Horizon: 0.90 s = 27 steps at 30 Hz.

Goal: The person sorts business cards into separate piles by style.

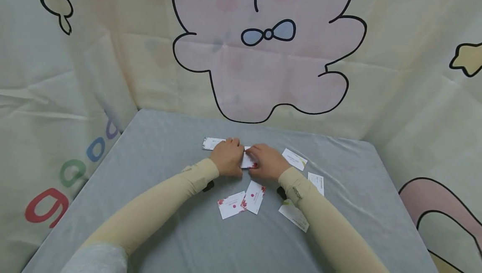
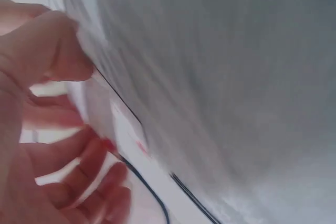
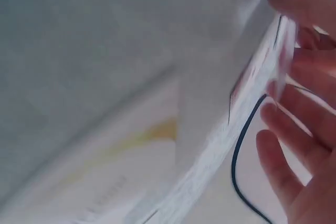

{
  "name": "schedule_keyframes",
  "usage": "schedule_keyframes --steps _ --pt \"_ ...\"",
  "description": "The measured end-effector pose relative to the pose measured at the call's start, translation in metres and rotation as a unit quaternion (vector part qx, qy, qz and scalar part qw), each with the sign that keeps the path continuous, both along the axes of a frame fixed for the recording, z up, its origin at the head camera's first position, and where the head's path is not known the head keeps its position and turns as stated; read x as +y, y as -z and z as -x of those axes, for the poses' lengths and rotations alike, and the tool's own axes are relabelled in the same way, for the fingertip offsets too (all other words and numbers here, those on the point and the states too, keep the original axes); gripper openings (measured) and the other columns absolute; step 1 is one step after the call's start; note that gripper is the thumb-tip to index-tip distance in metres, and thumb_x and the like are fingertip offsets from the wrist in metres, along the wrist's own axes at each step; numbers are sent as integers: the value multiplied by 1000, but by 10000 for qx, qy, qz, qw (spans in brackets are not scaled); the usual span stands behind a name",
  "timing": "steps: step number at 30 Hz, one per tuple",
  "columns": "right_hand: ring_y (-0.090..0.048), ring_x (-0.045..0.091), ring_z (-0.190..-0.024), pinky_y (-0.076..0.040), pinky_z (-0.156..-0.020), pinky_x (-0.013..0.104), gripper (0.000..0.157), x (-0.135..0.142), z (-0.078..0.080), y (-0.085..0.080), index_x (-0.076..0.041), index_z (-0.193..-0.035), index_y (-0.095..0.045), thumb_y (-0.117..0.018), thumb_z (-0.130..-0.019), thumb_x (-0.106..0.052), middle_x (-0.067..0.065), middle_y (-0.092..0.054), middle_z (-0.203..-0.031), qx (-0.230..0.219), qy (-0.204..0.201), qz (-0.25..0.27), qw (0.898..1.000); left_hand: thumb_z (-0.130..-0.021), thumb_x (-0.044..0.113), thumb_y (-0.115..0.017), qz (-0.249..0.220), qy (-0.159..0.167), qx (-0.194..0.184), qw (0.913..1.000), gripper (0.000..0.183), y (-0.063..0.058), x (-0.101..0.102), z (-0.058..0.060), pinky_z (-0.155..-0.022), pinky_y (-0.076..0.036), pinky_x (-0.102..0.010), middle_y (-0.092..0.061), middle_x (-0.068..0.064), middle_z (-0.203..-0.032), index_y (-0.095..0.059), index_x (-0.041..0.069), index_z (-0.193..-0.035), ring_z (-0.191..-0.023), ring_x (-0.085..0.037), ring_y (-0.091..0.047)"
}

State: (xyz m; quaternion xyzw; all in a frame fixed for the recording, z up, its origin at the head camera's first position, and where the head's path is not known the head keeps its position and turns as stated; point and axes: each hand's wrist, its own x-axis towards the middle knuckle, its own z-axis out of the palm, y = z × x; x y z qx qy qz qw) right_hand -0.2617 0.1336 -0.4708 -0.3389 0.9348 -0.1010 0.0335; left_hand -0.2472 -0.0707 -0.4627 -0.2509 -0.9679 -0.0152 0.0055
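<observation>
Between my two hands is a white business card (image 1: 247, 162) with red flowers at a lower corner. My left hand (image 1: 229, 158) pinches its left side; in the left wrist view the thumb and fingers meet at the pale card (image 2: 97, 106). From the other side my right hand (image 1: 266, 162) holds the right edge, fingers curled behind the card (image 3: 285, 59) in the right wrist view. Another white card (image 1: 212, 143) lies behind my left hand, partly covered by it. In front of both hands, two red-flowered cards (image 1: 231, 205) (image 1: 254, 197) lie with their edges overlapping.
To the right lie a white card (image 1: 295, 159) with a yellow-green corner, a printed white card (image 1: 316, 182) and another card (image 1: 294, 216) partly under the right sleeve. The grey cloth-covered table (image 1: 169, 231) meets a printed curtain (image 1: 150, 76) at the back.
</observation>
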Motion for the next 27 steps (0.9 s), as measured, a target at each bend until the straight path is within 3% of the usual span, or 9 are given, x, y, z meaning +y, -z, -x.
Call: schedule_keyframes --steps 2,6,10,18,21,23,25,27 --pt "-62 30 -137 -51 -115 48 66 1 11 -1 -8 -145 -64 -87 -88 -30 10 -67 -145 -38 398 44 9992 -78 48 -88 -32 -30 39 10000 60 0 2 15 -92 -59 -45 -66 -9 -118 -73 10 -122 -109 -26 -64" --pt "-60 35 -142 -48 -119 51 65 0 26 0 -4 -147 -63 -85 -90 -27 17 -64 -149 -492 767 66 9958 -83 44 -88 -123 -163 -492 9986 60 3 4 34 -94 -60 -46 -66 -10 -128 -73 11 -131 -115 -26 -62" --pt "-60 36 -141 -46 -121 51 60 -1 34 2 -3 -145 -64 -82 -91 -23 18 -64 -148 -736 784 149 9941 -83 39 -89 -315 -158 -903 9953 63 2 4 42 -93 -60 -46 -66 -10 -132 -72 13 -137 -117 -26 -62" --pt "-64 33 -128 -51 -114 50 53 -3 37 0 -4 -140 -68 -82 -91 -17 15 -66 -137 -542 788 311 9949 -83 29 -91 -479 -47 -877 9950 65 -2 7 49 -98 -59 -47 -66 -11 -134 -69 10 -141 -122 -29 -63" --pt "-64 33 -130 -51 -115 50 54 -2 31 2 -5 -142 -67 -82 -92 -20 14 -66 -139 -394 831 276 9954 -86 30 -88 -482 -1 -625 9969 65 1 5 39 -103 -58 -46 -66 -12 -135 -67 9 -143 -124 -30 -62" --pt "-63 32 -133 -50 -116 50 54 3 21 2 -7 -143 -66 -81 -94 -22 13 -66 -141 -261 818 279 9959 -88 30 -86 -624 44 -476 9969 64 1 5 26 -104 -57 -46 -66 -13 -133 -66 7 -143 -122 -30 -63" --pt "-62 33 -135 -50 -117 51 55 8 4 -1 -7 -144 -65 -81 -95 -24 12 -66 -142 -136 613 338 9975 -89 33 -85 -834 98 -450 9955 65 -2 2 3 -104 -57 -45 -67 -13 -131 -65 4 -143 -121 -28 -64" --pt "-61 33 -137 -50 -117 50 55 13 -17 -4 -8 -144 -65 -81 -94 -26 11 -67 -142 -41 142 442 9989 -87 37 -85 -1107 139 -716 9912 67 -8 -1 -25 -103 -57 -43 -68 -12 -130 -66 3 -141 -118 -27 -64"
